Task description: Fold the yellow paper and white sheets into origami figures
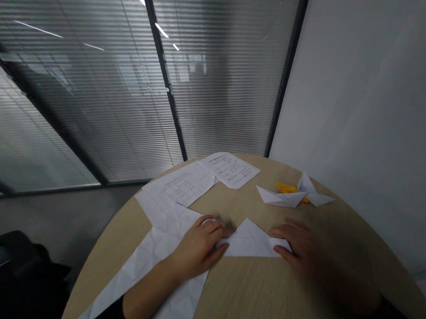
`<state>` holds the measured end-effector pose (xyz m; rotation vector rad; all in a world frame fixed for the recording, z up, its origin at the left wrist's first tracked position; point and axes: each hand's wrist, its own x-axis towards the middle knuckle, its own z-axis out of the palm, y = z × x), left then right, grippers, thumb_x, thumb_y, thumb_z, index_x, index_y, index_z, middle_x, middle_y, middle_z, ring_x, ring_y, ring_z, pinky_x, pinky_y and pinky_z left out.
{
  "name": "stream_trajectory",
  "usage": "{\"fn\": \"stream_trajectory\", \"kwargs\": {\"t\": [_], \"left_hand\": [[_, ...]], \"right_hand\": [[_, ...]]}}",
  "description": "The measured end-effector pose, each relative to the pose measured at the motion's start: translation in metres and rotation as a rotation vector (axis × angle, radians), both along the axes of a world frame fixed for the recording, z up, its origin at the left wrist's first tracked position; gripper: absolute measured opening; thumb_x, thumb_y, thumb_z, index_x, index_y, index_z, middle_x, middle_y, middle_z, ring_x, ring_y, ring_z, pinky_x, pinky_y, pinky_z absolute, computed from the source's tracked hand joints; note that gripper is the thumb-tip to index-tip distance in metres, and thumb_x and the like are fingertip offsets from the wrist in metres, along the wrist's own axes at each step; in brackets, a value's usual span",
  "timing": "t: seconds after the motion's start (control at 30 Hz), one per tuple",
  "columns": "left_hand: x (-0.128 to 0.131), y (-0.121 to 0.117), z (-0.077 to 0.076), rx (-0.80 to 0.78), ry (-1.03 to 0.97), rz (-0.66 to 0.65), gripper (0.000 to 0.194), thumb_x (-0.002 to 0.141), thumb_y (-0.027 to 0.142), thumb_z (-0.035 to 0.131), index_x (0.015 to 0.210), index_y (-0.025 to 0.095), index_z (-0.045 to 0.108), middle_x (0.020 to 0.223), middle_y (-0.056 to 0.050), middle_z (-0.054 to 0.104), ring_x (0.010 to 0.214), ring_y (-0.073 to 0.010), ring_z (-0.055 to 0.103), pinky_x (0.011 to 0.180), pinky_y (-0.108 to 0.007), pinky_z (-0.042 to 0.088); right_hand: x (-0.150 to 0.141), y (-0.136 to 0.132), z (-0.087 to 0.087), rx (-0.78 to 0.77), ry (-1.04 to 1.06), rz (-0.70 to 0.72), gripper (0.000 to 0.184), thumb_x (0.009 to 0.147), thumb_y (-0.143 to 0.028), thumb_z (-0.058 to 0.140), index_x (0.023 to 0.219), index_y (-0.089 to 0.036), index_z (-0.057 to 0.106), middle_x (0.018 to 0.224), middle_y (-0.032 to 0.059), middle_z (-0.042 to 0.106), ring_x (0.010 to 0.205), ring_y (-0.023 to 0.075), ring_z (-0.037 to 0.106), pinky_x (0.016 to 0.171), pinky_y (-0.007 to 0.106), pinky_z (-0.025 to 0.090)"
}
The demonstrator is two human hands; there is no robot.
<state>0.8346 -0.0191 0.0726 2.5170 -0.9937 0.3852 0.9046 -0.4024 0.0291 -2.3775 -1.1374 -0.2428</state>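
Note:
A white sheet folded into a flat triangle [250,240] lies on the round wooden table [269,297] in front of me. My left hand [200,248] rests on its left corner, fingers laid flat and slightly curled on the paper. My right hand [296,244] presses on its right corner with fingers stretched out. Both hands touch the folded paper from opposite sides. Under my left forearm lies a large creased white sheet [156,257].
Two printed sheets [230,169] [182,186] lie at the table's far edge. A folded white paper boat [283,197], a yellow paper piece [287,188] and another white fold [314,193] sit at the far right. Glass panels with blinds and a white wall stand behind. A dark chair [19,263] is at lower left.

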Motion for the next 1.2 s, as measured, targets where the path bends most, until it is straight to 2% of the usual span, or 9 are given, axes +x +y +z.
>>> {"fn": "stream_trajectory", "kwargs": {"t": [0.1,0.2,0.3,0.4,0.5,0.6,0.77,0.93,1.2], "left_hand": [[0.000,-0.001,0.000,0.037,-0.020,-0.091,0.035,0.115,0.017,0.059,0.145,0.028,0.073,0.145,-0.007,0.082,0.134,-0.0281,0.077,0.131,-0.056,0.049],[-0.001,-0.002,0.003,0.042,0.012,-0.154,0.037,0.113,0.014,0.058,0.142,0.028,0.076,0.142,-0.006,0.084,0.131,-0.0271,0.079,0.129,-0.053,0.051],[-0.003,-0.004,0.006,0.030,0.042,-0.147,0.037,0.111,0.017,0.060,0.143,0.027,0.077,0.141,-0.008,0.085,0.127,-0.0271,0.080,0.128,-0.052,0.053],[-0.004,-0.004,0.007,0.036,0.039,-0.147,0.037,0.111,0.019,0.061,0.143,0.027,0.078,0.141,-0.007,0.085,0.128,-0.0273,0.080,0.132,-0.054,0.051],[-0.004,-0.003,0.005,0.034,0.008,-0.151,0.036,0.111,0.019,0.062,0.142,0.026,0.078,0.142,-0.008,0.085,0.130,-0.0278,0.080,0.134,-0.055,0.049],[-0.004,-0.004,0.004,0.029,0.001,-0.149,0.033,0.111,0.019,0.062,0.139,0.025,0.079,0.143,-0.008,0.085,0.131,-0.0284,0.080,0.132,-0.056,0.051],[-0.006,-0.004,0.005,0.022,0.017,-0.144,0.029,0.114,0.033,0.069,0.140,0.026,0.080,0.142,-0.010,0.085,0.132,-0.0297,0.080,0.132,-0.058,0.052],[-0.004,-0.003,0.005,0.026,0.004,-0.138,0.024,0.117,0.030,0.066,0.136,0.027,0.081,0.139,-0.007,0.086,0.130,-0.0277,0.081,0.134,-0.058,0.050],[-0.005,-0.004,0.008,0.057,-0.025,-0.103,0.022,0.118,0.028,0.063,0.132,0.027,0.080,0.136,-0.005,0.087,0.126,-0.0272,0.081,0.130,-0.056,0.050]], "right_hand": [[-0.005,0.006,0.001,0.004,-0.082,-0.049,0.036,0.106,-0.022,0.068,0.139,-0.029,0.080,0.134,0.0099,0.088,0.128,0.0345,0.082,0.132,0.070,0.053],[-0.024,0.023,0.007,0.022,-0.158,-0.011,0.052,0.109,-0.013,0.058,0.154,-0.030,0.076,0.152,0.0099,0.083,0.142,0.0329,0.077,0.138,0.070,0.046],[-0.049,0.042,0.009,-0.019,-0.051,0.072,0.074,0.110,-0.019,0.064,0.182,-0.032,0.050,0.183,0.0101,0.059,0.169,0.0344,0.056,0.143,0.065,0.041],[-0.063,0.049,0.003,-0.045,0.067,0.120,0.093,0.108,-0.032,0.076,0.190,-0.028,0.033,0.192,0.0122,0.043,0.175,0.0352,0.047,0.143,0.055,0.044],[-0.057,0.041,-0.005,-0.083,0.098,0.105,0.095,0.111,-0.039,0.076,0.192,-0.028,0.027,0.194,0.0131,0.037,0.178,0.0357,0.042,0.144,0.057,0.042],[-0.041,0.027,-0.012,-0.103,0.060,0.065,0.094,0.114,-0.039,0.073,0.193,-0.027,0.022,0.194,0.0148,0.035,0.179,0.0367,0.039,0.143,0.061,0.043],[-0.020,0.010,-0.016,-0.079,-0.004,0.001,0.089,0.113,-0.035,0.072,0.191,-0.028,0.030,0.192,0.0143,0.042,0.175,0.0376,0.046,0.141,0.060,0.047],[-0.017,0.011,-0.009,-0.077,-0.006,-0.008,0.081,0.113,-0.032,0.071,0.188,-0.032,0.040,0.188,0.0118,0.049,0.173,0.0365,0.051,0.140,0.060,0.048],[-0.011,0.013,-0.009,-0.008,-0.065,-0.087,0.061,0.113,-0.030,0.064,0.174,-0.032,0.062,0.175,0.0111,0.067,0.160,0.0383,0.066,0.135,0.069,0.052]]}}
